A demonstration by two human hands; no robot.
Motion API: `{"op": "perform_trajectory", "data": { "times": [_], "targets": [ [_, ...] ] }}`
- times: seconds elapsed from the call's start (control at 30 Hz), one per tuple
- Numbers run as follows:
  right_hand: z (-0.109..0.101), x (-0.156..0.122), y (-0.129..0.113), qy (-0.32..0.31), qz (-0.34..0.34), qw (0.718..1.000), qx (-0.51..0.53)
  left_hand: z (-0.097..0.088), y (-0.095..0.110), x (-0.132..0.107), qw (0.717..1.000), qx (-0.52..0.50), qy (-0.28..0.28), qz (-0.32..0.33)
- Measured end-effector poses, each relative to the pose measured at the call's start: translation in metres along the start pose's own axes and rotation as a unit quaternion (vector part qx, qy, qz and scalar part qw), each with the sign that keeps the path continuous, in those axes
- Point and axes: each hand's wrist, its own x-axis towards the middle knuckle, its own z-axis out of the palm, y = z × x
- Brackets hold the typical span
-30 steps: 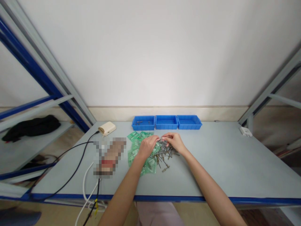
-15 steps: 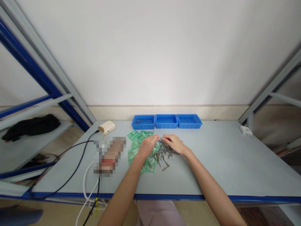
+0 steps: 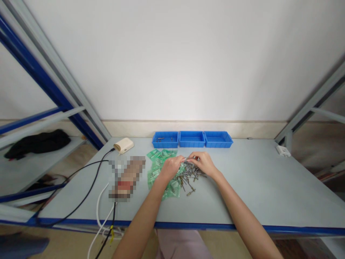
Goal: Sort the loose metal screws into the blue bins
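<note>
A heap of small metal screws (image 3: 189, 175) lies in the middle of the grey table (image 3: 256, 187). To its left is a pile of small green plastic bags (image 3: 156, 169). My left hand (image 3: 171, 167) and my right hand (image 3: 204, 162) meet fingertip to fingertip above the far side of the heap. Both are curled in a pinch around a small pale piece (image 3: 185, 158) that I cannot name. My left hand rests partly over the green bags.
Three blue trays (image 3: 192, 139) stand in a row at the table's back; the left one holds a few screws. A beige device (image 3: 123, 145) with a black cable (image 3: 86, 190) sits at back left, a blurred object (image 3: 126, 178) beside the bags, a white box (image 3: 282, 150) at far right.
My right hand dipped onto the screw heap half a second ago and has risen again to meet my left fingertips. The view shifted slightly.
</note>
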Motion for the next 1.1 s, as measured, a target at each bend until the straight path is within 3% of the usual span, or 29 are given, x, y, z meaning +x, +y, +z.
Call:
{"op": "perform_trajectory", "data": {
  "times": [0.13,0.33,0.47,0.57,0.67,0.8,0.93,1.03,1.1],
  "targets": [
    [-0.001,-0.001,0.002,0.046,-0.009,0.999,-0.023,0.001,-0.002,0.001,1.0,0.025,-0.01,-0.006],
    [0.001,-0.003,-0.001,0.041,-0.053,0.997,-0.024,0.001,-0.001,0.002,0.998,0.058,-0.02,0.016],
    [0.006,0.001,0.0,0.06,0.027,0.998,0.017,-0.003,-0.004,-0.001,0.999,0.035,0.02,-0.001],
    [0.013,0.021,0.002,0.041,0.099,0.991,0.083,-0.008,-0.011,-0.002,0.997,0.005,0.056,-0.056],
    [0.02,0.055,-0.003,0.004,0.121,0.987,0.104,-0.012,-0.017,-0.002,0.992,0.0,0.061,-0.114],
    [0.023,0.1,-0.02,-0.013,0.11,0.988,0.104,-0.015,-0.018,0.0,0.991,0.019,0.02,-0.128],
    [0.015,0.122,-0.038,-0.013,0.091,0.992,0.088,-0.013,-0.015,0.002,0.992,0.051,-0.027,-0.114],
    [0.002,0.114,-0.037,-0.024,0.088,0.994,0.066,-0.012,-0.014,0.002,0.991,0.059,-0.039,-0.113],
    [-0.009,0.093,-0.026,-0.026,0.102,0.994,0.037,-0.011,-0.013,0.002,0.992,0.051,-0.038,-0.107]
  ]
}}
